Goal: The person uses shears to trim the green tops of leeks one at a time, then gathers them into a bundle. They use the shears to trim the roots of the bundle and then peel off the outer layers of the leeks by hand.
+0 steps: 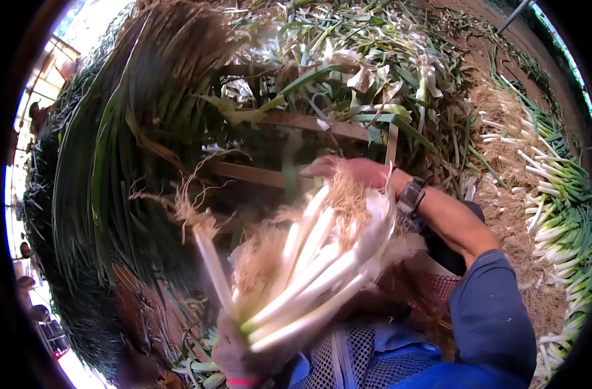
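A bunch of green onions (315,279) lies across my body at the lower middle, with white stalks and shaggy brown roots pointing up and away. My left hand (234,347), a red band at its wrist, is closed around the stalks' greener end. One stalk (213,266) leans apart to the left, its roots spread. Over the root ends reaches my right hand (357,172), wearing a dark wristwatch (411,194). Its slightly blurred fingers stretch out to the left, partly behind the roots. Loose pale skins hang from the bunch below that wrist.
A wooden frame (244,172) stands beyond my hands. Long green leaves (108,168) are heaped at the left. Stripped leaves and skins (367,58) pile up behind the frame. Along the right, a row of green onions (555,227) lies on the brown ground.
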Motion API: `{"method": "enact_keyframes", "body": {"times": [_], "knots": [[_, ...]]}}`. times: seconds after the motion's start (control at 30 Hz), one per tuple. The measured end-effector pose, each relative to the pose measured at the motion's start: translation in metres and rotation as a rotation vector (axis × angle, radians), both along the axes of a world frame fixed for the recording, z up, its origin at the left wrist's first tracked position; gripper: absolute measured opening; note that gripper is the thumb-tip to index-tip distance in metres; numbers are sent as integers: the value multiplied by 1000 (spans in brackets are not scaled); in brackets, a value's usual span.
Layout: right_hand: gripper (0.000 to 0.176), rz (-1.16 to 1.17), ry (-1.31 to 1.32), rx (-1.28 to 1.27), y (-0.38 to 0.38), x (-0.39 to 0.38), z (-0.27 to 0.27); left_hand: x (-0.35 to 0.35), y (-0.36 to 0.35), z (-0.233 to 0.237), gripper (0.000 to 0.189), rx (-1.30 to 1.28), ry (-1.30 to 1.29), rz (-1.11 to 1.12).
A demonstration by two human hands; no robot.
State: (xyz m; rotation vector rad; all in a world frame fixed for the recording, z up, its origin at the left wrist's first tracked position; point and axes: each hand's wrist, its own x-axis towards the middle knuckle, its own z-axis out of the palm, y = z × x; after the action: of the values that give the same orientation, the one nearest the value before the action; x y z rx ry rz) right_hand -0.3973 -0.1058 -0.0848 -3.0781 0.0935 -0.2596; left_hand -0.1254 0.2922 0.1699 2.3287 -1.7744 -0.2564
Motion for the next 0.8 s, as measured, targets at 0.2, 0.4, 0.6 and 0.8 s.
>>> {"method": "enact_keyframes", "body": {"times": [0.2,0.4,0.6,0.8], "knots": [[16,-489,203,648,5,3,134,7,13,-7,99,3,25,53],[34,-1153,403,-560,-194,-148,198,13,25,-8,93,33,55,159],[88,-1065,120,345,-80,-123,243,27,29,-18,96,127,34,254],[76,-627,-188,814,95,-49,224,28,28,-19,89,142,83,304]]}}
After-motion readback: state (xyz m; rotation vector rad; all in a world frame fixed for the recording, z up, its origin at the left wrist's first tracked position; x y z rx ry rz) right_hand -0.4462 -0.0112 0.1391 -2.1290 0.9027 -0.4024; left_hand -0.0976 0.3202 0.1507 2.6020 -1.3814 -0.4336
